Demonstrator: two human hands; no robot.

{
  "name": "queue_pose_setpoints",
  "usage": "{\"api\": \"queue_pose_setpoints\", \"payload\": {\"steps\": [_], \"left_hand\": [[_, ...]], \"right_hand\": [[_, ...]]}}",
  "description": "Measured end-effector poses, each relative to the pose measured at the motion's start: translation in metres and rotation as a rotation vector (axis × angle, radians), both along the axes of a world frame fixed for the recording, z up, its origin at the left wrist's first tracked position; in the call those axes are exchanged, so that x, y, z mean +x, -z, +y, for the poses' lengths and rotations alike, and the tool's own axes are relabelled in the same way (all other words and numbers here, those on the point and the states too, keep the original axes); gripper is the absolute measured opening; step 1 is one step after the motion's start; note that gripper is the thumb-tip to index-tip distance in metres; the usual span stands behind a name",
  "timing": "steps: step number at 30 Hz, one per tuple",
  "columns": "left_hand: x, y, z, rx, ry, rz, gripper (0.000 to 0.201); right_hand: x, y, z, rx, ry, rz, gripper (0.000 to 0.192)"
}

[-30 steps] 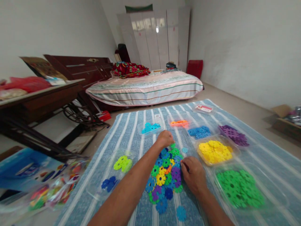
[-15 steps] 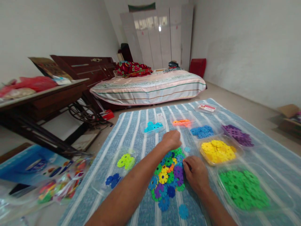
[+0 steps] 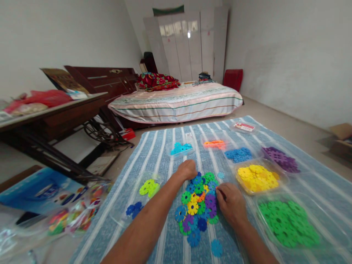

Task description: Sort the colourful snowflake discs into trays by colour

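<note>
Bedroom floor, striped blue mat (image 3: pixel 154 154) spread out before a bed (image 3: pixel 176 102); dark wooden table (image 3: pixel 55 117) off to the left of the arms.

Mixed pile of snowflake discs (image 3: pixel 198 200) lies on the mat between both hands. Left hand (image 3: pixel 187 169) rests at the pile's far-left edge, fingers curled under; whether it pinches a disc cannot be told. Right hand (image 3: pixel 230 203) sits touching the pile's right edge, fingertips drawn together as if nipping a disc, though the piece itself is hidden.

Sorted lots in clear trays around the hands: green tray (image 3: pixel 288 223) and yellow tray (image 3: pixel 258 178) just right of the right hand; purple (image 3: pixel 280 159), blue (image 3: pixel 238 154), orange (image 3: pixel 213 144) and cyan (image 3: pixel 180 148) beyond the left hand; lime and dark blue discs (image 3: pixel 143 196) left of the left forearm. Two loose blue discs (image 3: pixel 205 242) lie nearer the body.

Handling, as judged: discs look like thin stiff plastic, very light, notched round the rim, apt to snag on neighbours. Best taken by the rim between thumb and forefinger, lifted clear one at a time
</note>
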State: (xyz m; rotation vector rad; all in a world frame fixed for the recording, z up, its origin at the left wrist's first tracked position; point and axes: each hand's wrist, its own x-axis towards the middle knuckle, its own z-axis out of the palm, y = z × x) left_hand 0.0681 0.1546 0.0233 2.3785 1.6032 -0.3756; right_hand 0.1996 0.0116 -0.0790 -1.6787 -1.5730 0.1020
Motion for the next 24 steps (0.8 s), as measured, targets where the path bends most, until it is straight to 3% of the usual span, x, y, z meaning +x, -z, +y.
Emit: {"api": "queue_pose_setpoints", "payload": {"steps": [10,14,19,21,24], "left_hand": [[-0.02,-0.001,0.014,-0.103,-0.197,-0.253,0.009],[-0.018,-0.018,0.034,-0.051,-0.349,-0.455,0.014],[-0.023,-0.039,0.061,0.044,-0.492,-0.591,0.041],[-0.026,-0.037,0.059,0.031,-0.485,-0.572,0.041],[-0.026,-0.021,0.044,-0.053,-0.38,-0.511,0.025]], "right_hand": [[-0.002,-0.002,-0.001,0.039,0.014,-0.025,0.021],[-0.002,-0.002,-0.002,0.038,0.011,-0.014,0.021],[-0.001,-0.001,-0.002,0.026,0.001,-0.011,0.022],[-0.001,0.0,-0.001,0.027,0.007,-0.013,0.022],[0.0,0.001,-0.001,0.03,0.014,-0.015,0.021]]}}
